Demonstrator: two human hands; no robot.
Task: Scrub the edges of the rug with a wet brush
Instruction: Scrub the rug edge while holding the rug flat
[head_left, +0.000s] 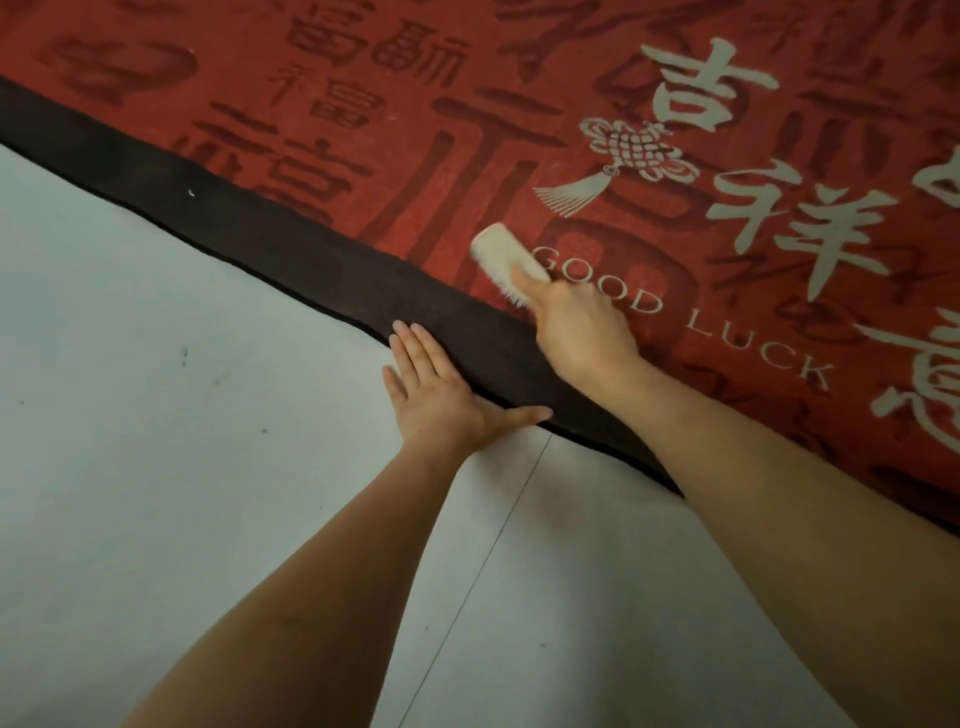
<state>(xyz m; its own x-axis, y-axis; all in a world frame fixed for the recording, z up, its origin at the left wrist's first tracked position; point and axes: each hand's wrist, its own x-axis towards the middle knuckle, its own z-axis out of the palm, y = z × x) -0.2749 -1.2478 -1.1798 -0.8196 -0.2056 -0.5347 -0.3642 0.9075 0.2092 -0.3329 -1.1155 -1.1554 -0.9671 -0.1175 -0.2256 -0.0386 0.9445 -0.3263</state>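
A red rug (467, 130) with pale Chinese characters and the words GOOD LUCK fills the upper right. Its dark brown border (311, 249) runs diagonally from upper left to lower right. My right hand (582, 332) grips a white scrub brush (506, 257), bristles down, where the red field meets the dark border. My left hand (441, 389) lies flat with straight fingers on the floor, its fingertips and thumb touching the border's outer edge.
A pale grey tiled floor (156, 415) covers the lower left, with a thin grout line (498, 525) running down from the rug's edge and a few small dark specks.
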